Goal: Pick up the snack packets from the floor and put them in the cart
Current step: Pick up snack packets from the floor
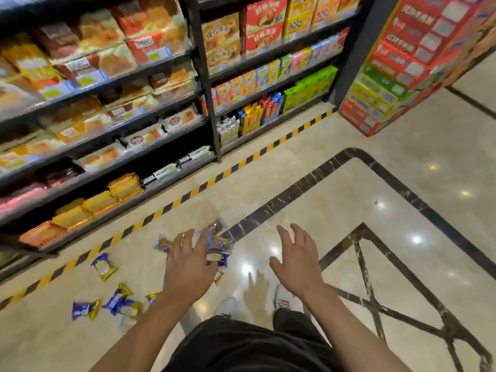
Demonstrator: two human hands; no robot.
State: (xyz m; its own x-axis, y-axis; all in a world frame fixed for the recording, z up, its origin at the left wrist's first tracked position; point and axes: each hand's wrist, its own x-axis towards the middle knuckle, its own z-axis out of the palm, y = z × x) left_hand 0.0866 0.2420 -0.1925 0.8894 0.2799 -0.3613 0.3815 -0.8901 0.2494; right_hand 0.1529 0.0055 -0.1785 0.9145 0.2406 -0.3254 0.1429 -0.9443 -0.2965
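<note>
Several small blue-and-gold snack packets lie scattered on the shiny floor. One packet (104, 266) lies alone at the left, another (85, 309) sits near the bottom left beside a small cluster (124, 300). More packets (218, 244) are bunched under and just beyond my left hand (188, 267), which hovers above them with fingers spread and nothing in it. My right hand (298, 260) is held out to the right over bare floor, fingers apart and empty. No cart is in view.
A dark shelving unit (206, 84) full of packaged snacks runs along the left and back, edged by yellow-black floor tape (241, 163). A stack of red and green boxes (397, 76) stands at the right. My white shoes (284, 296) are below my hands.
</note>
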